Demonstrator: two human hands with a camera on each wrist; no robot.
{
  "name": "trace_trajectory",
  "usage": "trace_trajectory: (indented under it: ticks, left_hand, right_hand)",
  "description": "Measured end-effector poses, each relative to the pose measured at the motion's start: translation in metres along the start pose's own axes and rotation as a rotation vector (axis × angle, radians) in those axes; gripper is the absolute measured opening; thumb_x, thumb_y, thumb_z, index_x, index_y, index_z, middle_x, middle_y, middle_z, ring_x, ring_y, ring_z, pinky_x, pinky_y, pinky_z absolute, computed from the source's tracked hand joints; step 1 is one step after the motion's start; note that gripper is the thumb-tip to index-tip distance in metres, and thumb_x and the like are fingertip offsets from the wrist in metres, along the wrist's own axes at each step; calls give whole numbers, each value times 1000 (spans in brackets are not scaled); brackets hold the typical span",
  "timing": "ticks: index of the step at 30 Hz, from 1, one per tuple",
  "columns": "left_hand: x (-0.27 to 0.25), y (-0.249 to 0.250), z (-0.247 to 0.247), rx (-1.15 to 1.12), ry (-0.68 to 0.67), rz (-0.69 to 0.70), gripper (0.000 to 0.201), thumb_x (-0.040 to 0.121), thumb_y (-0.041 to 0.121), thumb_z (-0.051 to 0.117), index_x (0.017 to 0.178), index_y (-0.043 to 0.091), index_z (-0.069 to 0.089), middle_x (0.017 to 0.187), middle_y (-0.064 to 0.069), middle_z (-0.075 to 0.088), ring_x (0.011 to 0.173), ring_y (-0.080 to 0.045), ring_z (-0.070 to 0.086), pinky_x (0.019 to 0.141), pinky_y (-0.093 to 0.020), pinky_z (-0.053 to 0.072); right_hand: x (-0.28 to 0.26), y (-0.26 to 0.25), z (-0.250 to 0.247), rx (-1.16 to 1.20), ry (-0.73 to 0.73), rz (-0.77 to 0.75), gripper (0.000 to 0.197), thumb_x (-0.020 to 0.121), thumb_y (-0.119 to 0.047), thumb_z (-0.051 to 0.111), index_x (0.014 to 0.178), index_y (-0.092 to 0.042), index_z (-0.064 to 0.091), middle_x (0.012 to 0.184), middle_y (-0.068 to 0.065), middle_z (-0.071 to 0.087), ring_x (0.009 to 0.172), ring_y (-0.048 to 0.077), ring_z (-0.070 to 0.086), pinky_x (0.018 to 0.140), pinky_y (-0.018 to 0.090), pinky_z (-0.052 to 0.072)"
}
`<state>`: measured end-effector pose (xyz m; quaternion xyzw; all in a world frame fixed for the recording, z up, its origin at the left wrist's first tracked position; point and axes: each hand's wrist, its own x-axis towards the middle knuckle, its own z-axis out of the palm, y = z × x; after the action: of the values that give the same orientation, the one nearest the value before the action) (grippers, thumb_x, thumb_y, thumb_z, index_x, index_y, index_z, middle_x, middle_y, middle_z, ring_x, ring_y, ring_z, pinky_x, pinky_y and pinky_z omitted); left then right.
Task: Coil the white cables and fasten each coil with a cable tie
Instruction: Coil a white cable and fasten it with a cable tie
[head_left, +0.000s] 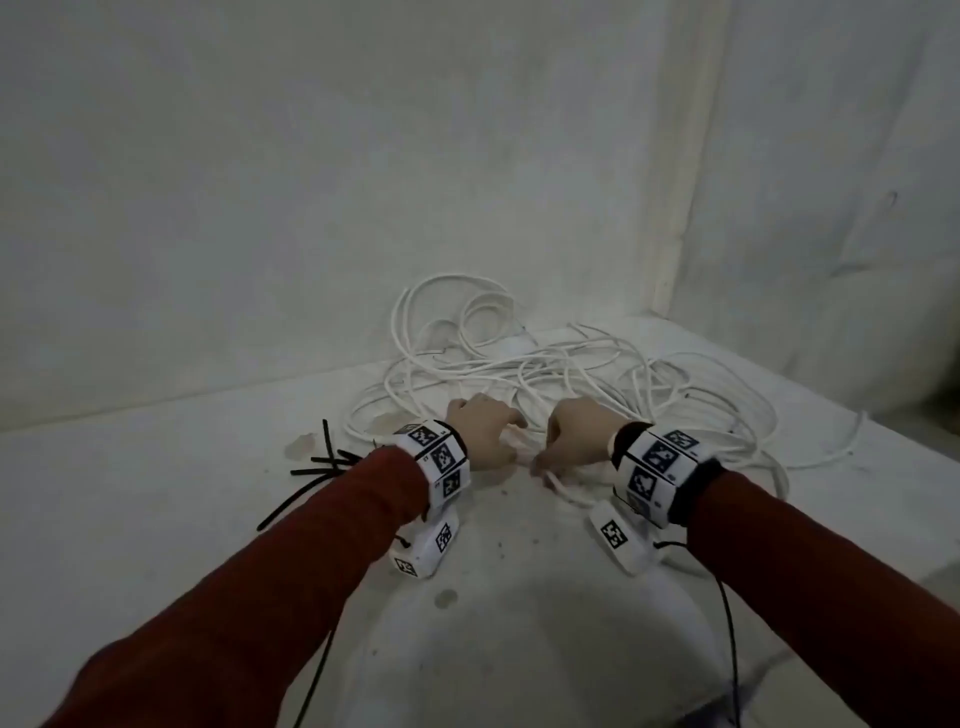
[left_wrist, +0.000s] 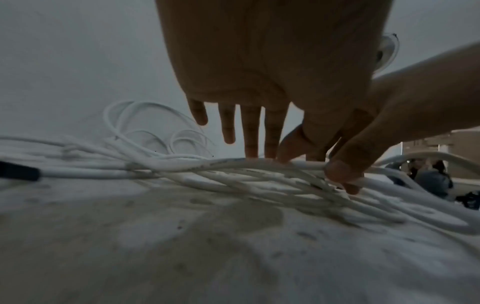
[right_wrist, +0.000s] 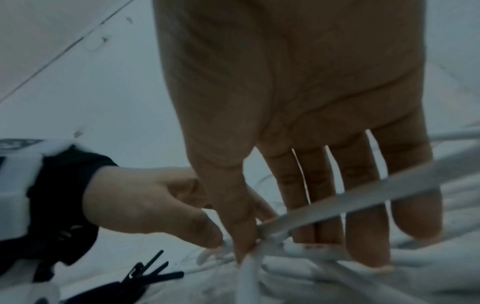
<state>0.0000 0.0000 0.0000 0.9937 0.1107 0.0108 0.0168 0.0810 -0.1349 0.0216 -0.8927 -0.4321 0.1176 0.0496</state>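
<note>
— Ties first, far left: black cable ties (head_left: 317, 470) lie loose in a small fan on the white table (head_left: 156, 499), just beside the left sleeve (head_left: 291, 545). Do they touch any cable?

— Cannot tell from the head view. In the right wrist view they sit low at the left edge, apart from the strands being handled.

— And the left hand (head_left: 480, 431)?

— It is down at the near edge of the tangle of white cables (head_left: 561, 374). In the left wrist view its fingers (left_wrist: 250, 131) hang almost straight, tips reaching the top strand, while the thumb comes in from the side against that strand. It looks like a light pinch, thumb against fingertips.

— So the cables are uncoiled?

— Yes, a loose heap spread across the table toward the back wall, some loops standing up at the rear, more trailing off to the right.

— Right hand (head_left: 579, 434)?

— Just beside the left one, nearly touching. Its thumb and forefinger pinch a white strand low down, and a second strand crosses in front of the other three fingers (right_wrist: 363, 205), which hang straight with their tips on the pile.
</note>
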Motion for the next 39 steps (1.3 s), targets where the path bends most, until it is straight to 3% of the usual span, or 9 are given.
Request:
trace_trajectory:
  ticks: [6, 10, 14, 18, 26, 28, 31, 34, 39]
  left_hand:
    - [9, -10, -16, -221, -45, 110, 26, 91, 36, 57, 106, 17, 66, 111, -3, 65, 100, -17, 56, 85, -28, 41]
    - [11, -20, -50, -448, 183, 118, 19, 95, 30, 51, 84, 18, 61, 70, 3, 60, 62, -9, 53, 63, -23, 39]
    - [9, -33, -98, -487, 434, 118, 16, 95, 31, 52, 81, 25, 58, 59, 9, 46, 54, -3, 41, 58, -25, 34]
    - [-4, -61, -150, -628, 747, 39, 15, 97, 22, 50, 84, 19, 58, 55, 8, 41, 42, -1, 36, 48, -16, 26]
    - [-48, -121, -207, -748, 1059, -99, 22, 98, 23, 47, 77, 27, 55, 62, 3, 37, 47, -3, 31, 47, -19, 25]
    - [-59, -125, -212, -706, 1071, -137, 17, 98, 20, 46, 85, 18, 56, 62, 4, 38, 51, -5, 32, 47, -16, 25]
    - [-73, -120, -211, -575, 999, -132, 14, 99, 16, 41, 95, 16, 55, 63, 4, 40, 53, -10, 34, 47, -16, 29]
    - [-84, -111, -203, -449, 943, -41, 18, 101, 18, 39, 99, 21, 56, 65, 5, 45, 56, -10, 39, 52, -20, 29]
    - [-82, -112, -179, -228, 874, 0, 39, 95, 40, 32, 97, 18, 65, 81, -4, 57, 80, -24, 53, 73, -37, 39]
  right_hand:
    - [3, 1, -13, 12, 131, -84, 27, 92, -30, 59, 90, -6, 71, 90, 8, 70, 84, 22, 64, 70, 29, 46]
    - [2, 3, -38, 348, 303, -160, 25, 96, -30, 53, 79, -13, 59, 69, 0, 57, 64, 20, 58, 61, 30, 46]
    - [-6, 4, -68, 479, 471, -206, 35, 98, -38, 48, 68, -22, 55, 61, -2, 50, 56, 12, 45, 57, 27, 36]
    - [-16, 9, -88, 657, 540, -257, 38, 100, -34, 45, 69, -14, 54, 55, 1, 45, 46, 15, 42, 53, 28, 39]
    - [-42, 21, -94, 981, 610, -271, 42, 100, -36, 44, 67, -9, 44, 51, 1, 37, 44, 15, 36, 49, 27, 38]
    - [-47, 22, -95, 1030, 608, -253, 46, 99, -38, 46, 61, -12, 39, 52, 3, 34, 45, 16, 34, 51, 25, 36]
    - [-59, 17, -104, 1432, 458, -317, 46, 99, -43, 42, 61, -18, 32, 47, -4, 23, 40, 12, 22, 50, 27, 29]
    - [-79, 7, -119, 1793, 298, -502, 40, 102, -40, 32, 74, -16, 49, 42, -7, 22, 38, 9, 22, 45, 21, 29]
    - [-112, -10, -144, 1994, 234, -831, 30, 97, -30, 38, 90, -20, 66, 58, -10, 46, 61, 9, 47, 75, 28, 44]
